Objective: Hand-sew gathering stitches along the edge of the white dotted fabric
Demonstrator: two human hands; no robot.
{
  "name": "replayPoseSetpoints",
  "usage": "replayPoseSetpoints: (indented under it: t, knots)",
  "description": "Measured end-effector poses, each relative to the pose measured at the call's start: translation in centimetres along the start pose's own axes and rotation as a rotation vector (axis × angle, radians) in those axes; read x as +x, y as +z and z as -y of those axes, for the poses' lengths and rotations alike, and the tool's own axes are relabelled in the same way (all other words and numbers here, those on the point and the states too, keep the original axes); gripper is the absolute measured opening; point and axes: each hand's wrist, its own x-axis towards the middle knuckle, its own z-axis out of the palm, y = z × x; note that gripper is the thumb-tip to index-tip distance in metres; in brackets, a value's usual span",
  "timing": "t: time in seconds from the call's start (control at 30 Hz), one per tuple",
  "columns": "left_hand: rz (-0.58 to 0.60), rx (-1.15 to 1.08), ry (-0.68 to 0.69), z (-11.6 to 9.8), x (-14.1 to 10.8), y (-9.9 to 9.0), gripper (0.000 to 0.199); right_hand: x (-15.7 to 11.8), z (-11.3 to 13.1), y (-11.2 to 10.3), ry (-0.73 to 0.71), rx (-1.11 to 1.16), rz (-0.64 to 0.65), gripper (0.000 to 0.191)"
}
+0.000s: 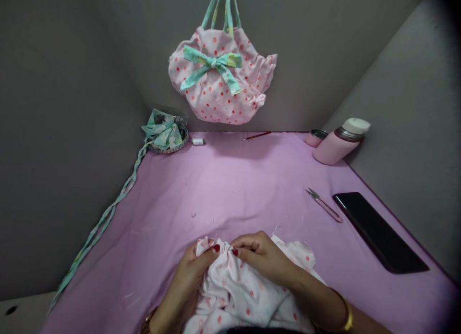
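White cloth with pink and red dots (252, 295) lies bunched at the bottom centre, its upper edge gathered into small folds. My left hand (190, 271) pinches that edge at its left end, thumb on top. Close beside it, my right hand (264, 257) grips the same edge between thumb and bent fingers. The two thumb tips are a short gap apart, with gathered folds between them. A loose thread sticks up from the cloth just right of my right hand. Whether a needle is in my fingers cannot be made out.
A dotted pink bag (219, 103) with a green bow hangs at the back. Behind left are a basket (169, 149) with green fabric and a thread spool (198, 142). Rightward lie thread snips (326, 208), a black phone (382, 233), a pink bottle (333, 149) and its cup (315, 139).
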Motion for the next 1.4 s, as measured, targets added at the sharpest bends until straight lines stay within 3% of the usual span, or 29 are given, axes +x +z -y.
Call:
replayPoseSetpoints:
  t: [0.23,0.47,0.63,0.87,1.13,1.4]
  knots:
    - [0.013,0.001,-0.005,0.2,0.0,-0.2,0.017,-0.2,0.0,0.0,0.008,0.002,0.007,0.021]
    - [-0.056,0.058,-0.002,0.2,0.1,0.5,0.025,0.0,0.0,0.0,-0.006,-0.035,-0.008,0.021]
    - [-0.101,0.063,0.035,0.5,0.3,0.3,0.021,0.0,-0.3,0.1,0.034,0.005,-0.025,0.023]
    - [-0.137,0.151,0.028,0.7,0.6,-0.3,0.022,-0.2,0.4,0.0,-0.033,0.039,0.046,0.022]
    - [-0.086,0.113,0.065,0.6,0.1,-0.3,0.014,-0.1,0.3,0.0,-0.029,0.046,0.045,0.023]
    - [-0.130,0.185,0.087,0.8,0.3,-0.6,0.016,-0.2,0.2,-0.1,-0.032,-0.009,0.040,0.025]
